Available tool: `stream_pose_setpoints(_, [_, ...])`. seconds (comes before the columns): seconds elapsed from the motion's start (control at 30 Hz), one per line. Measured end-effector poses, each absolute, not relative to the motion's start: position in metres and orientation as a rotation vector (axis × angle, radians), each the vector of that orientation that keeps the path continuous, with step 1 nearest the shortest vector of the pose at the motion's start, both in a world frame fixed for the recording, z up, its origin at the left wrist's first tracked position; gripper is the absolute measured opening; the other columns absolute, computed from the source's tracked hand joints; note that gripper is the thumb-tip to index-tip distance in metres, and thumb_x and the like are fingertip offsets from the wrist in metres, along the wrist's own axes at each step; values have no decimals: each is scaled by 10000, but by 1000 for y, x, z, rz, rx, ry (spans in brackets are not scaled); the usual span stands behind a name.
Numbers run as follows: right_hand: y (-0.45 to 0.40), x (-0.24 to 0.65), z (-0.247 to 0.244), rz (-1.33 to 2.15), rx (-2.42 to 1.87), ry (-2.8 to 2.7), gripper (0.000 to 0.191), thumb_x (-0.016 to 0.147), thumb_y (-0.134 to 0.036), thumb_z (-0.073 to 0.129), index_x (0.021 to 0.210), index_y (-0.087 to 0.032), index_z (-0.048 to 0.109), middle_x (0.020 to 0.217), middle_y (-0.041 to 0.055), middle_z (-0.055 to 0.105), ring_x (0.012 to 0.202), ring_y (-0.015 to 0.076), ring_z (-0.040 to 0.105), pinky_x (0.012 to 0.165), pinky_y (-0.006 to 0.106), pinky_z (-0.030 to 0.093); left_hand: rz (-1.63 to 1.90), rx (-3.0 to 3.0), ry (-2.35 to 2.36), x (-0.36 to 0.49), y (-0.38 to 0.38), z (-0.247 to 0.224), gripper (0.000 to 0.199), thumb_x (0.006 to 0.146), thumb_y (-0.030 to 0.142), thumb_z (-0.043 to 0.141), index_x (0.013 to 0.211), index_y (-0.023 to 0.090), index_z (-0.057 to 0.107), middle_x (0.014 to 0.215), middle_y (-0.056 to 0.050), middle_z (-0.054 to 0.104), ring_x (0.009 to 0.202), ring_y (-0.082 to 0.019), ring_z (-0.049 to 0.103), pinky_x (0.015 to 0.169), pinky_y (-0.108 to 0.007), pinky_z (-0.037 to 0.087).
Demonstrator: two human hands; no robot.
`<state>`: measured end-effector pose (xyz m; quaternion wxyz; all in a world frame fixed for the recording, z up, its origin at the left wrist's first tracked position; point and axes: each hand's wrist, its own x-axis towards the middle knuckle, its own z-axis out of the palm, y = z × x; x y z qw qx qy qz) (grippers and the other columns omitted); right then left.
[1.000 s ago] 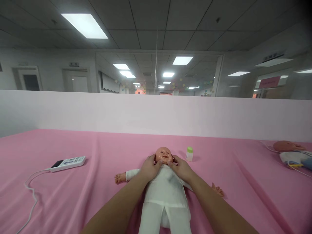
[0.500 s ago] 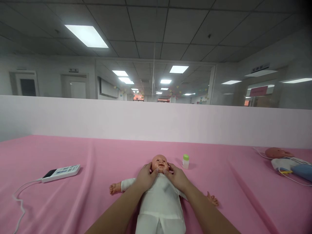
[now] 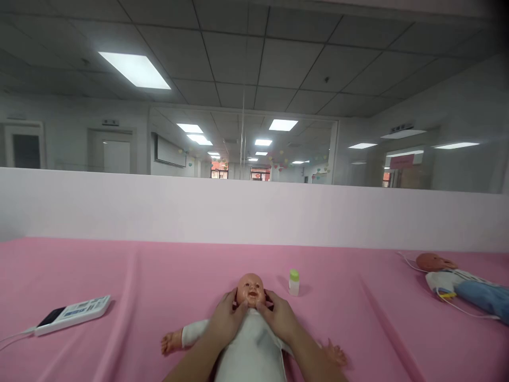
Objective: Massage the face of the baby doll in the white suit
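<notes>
A baby doll [image 3: 251, 350] in white cloth lies on its back, its bald head toward the far side and its arms spread out. My left hand [image 3: 227, 320] cups the left side of its head, with the thumb at the jaw. On the other side my right hand [image 3: 280, 318] cups the head in the same way, thumb near the chin. The fingers behind the head are partly hidden. A small bottle with a green cap [image 3: 294, 283] stands a little beyond my right hand.
A pink sheet [image 3: 167, 286] covers the table. At left lies a white handheld device [image 3: 73, 315] with a cable. Far right lies a second doll [image 3: 473, 286] in white and blue, with white tubing around it. A white low wall [image 3: 254, 212] with glass above it closes the back.
The view has tilted up and closer, so the doll and table sit lower in the picture. Both hands keep their hold on the doll's head.
</notes>
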<state>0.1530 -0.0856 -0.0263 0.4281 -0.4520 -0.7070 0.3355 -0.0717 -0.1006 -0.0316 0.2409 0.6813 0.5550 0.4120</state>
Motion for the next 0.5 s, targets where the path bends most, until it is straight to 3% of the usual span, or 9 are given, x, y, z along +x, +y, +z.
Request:
stream_pose_setpoints(0.17, [-84, 150, -29, 815, -1107, -1759, 580, 881, -467, 701, 1380, -173, 657, 1286, 124, 756, 1119, 281, 740, 992, 387, 571, 1132, 1852, 1536, -75, -99, -39, 844, 958, 612, 528, 1578, 42, 467, 1496, -225, 596, 1257, -311, 641, 1091, -397, 486])
stream_pose_setpoints(0.5, [-87, 145, -29, 833, -1027, -1754, 513, 896, -435, 695, 1333, -167, 678, 1242, 125, 769, 1071, 268, 751, 963, 366, 584, 1171, 1836, 1520, -76, -99, -42, 742, 966, 571, 518, 1531, 90, 525, 1435, -193, 646, 1214, -289, 662, 1081, -380, 499])
